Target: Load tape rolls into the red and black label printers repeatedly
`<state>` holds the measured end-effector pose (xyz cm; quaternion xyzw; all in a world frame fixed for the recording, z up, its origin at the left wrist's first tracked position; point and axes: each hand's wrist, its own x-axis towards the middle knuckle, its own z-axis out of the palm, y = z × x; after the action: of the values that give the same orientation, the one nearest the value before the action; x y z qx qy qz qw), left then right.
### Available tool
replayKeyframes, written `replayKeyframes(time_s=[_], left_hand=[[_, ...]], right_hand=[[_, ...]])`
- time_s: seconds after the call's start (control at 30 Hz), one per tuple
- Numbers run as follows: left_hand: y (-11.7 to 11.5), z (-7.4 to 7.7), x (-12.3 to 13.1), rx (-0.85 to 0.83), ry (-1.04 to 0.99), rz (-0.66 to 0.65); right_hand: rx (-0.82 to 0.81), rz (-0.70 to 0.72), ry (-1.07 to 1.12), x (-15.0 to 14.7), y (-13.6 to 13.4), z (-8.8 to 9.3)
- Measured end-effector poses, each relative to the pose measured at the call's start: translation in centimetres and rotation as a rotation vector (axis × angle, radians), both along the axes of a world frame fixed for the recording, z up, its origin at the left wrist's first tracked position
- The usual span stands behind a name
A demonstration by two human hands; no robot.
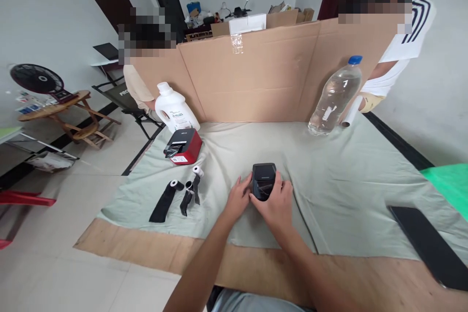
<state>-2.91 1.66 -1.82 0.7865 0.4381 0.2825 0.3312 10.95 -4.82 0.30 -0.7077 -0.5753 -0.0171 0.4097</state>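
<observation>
A small black device, boxy like a portable printer (263, 173), stands on the cloth in front of me, with a dark glossy strip across its near part. My right hand (277, 204) grips its right side and near edge, thumb at the lower left corner. Along the left side, the fingers of my left hand (238, 200) are closed against it. To the left lie a longer roll of black material (164, 203) and two smaller rolls with black strips (187, 199) (197, 183). Behind them sits a red and black label printer (185, 146) with black film at its front.
A tall cardboard panel (252, 83) borders the table's far side. A white jug (175, 109) stands at the back left, a water bottle (334, 97) at the back right. A black tablet-like slab (431, 246) lies at right. Two people are beyond the panel.
</observation>
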Motion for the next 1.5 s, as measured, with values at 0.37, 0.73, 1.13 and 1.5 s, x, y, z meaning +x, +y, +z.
replayKeyframes(time_s=[0.37, 0.73, 1.13, 1.5], left_hand=[[-0.5, -0.1, -0.3, 0.093, 0.252, -0.096], [-1.3, 0.3, -0.3, 0.084, 0.287, -0.060], [-0.8, 0.9, -0.5, 0.083, 0.376, -0.068], [-1.4, 1.8, 0.1, 0.087, 0.442, -0.021]], right_hand=[[-0.077, 0.001, 0.075, 1.1, -1.2, -2.3], [0.058, 0.197, 0.674, 2.6, -0.9, -3.3], [0.024, 0.169, 0.863, 2.5, -0.7, -3.5], [0.045, 0.182, 0.890, 2.6, -0.5, -3.9]])
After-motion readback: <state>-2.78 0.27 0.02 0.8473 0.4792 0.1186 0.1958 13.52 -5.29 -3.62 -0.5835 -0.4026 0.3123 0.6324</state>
